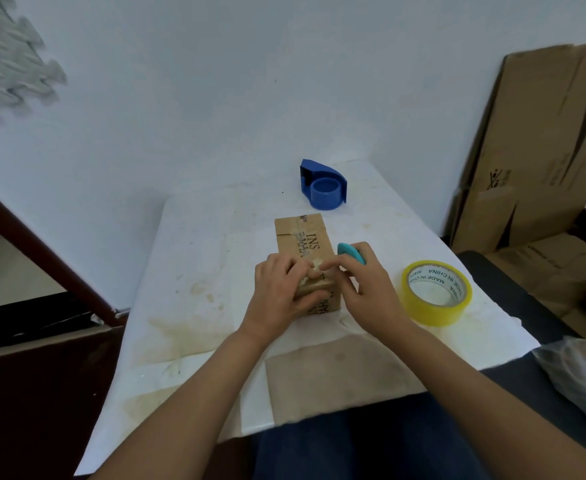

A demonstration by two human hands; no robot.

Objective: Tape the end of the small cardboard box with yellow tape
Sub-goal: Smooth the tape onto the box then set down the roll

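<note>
A small brown cardboard box [303, 237] with black print lies lengthwise in the middle of the white table [198, 258]. My left hand [277, 292] rests on the box's near end, its fingers pressing a strip of pale tape onto the top. My right hand [367, 289] touches the same spot with its fingertips and holds a small teal cutter [351, 253] against the palm. The yellow tape roll [437, 293] lies flat on the table just right of my right hand.
An empty blue tape dispenser [323, 184] stands at the table's far end. Flattened cardboard boxes [541, 150] lean on the wall at right. A crumpled clear plastic bag [579, 379] lies at the right edge. A dark cabinet [35, 375] stands left.
</note>
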